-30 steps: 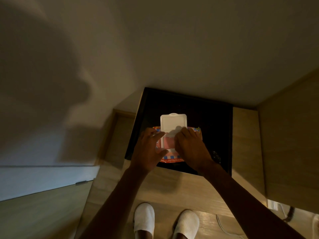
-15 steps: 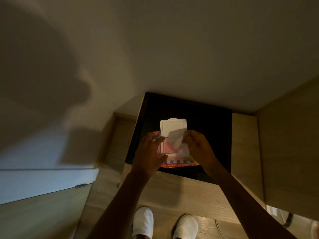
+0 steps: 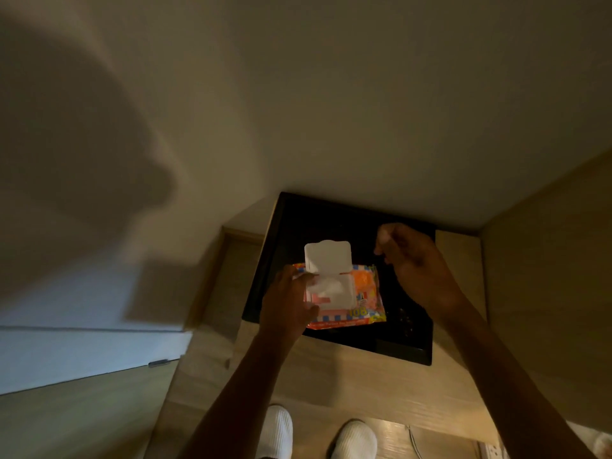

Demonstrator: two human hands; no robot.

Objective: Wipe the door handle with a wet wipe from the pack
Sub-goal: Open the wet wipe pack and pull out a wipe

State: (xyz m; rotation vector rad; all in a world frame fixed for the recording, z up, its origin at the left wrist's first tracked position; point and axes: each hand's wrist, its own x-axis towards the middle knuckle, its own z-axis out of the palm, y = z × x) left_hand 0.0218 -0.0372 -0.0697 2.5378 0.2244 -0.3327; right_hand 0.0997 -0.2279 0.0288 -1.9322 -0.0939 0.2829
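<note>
**Wipe out of pack, pinched in right hand: handling notes**

Pack (image 3: 344, 299) lies flat on the black tray (image 3: 347, 223), which sits on the wooden bench (image 3: 331, 376). White flip lid (image 3: 328, 256) stands open, hinged at the far edge. Next wipe is puckered up in the opening (image 3: 326, 288).

Left hand (image 3: 288, 306) presses down on the pack's near-left corner, fingers (image 3: 299, 278) curled over its edge beside the opening. It is bracing the pack, not lifting it.

Right hand (image 3: 417, 266) is raised over the tray, clear of the pack and to its right. Fingers closed in a pinch on a small white wad at the tips, which I read as the wet wipe (image 3: 384, 231). Blurred, mostly hidden in the hand, so its full extent can't be seen.

Handling, my judgement:
- Wipe: light, limp, damp. No stiffness, so it will bunch up. Open it and back it with flat fingers for wiping contact.
- Wet surface likely clings to skin, so low slip risk. Thin, so may tear on sharp edges.
- Pack: soft film pouch that deforms under load. Hold by the body, not the rigid lid.
- Close the lid or the stack dries out.

Door handle is not in view.
</note>
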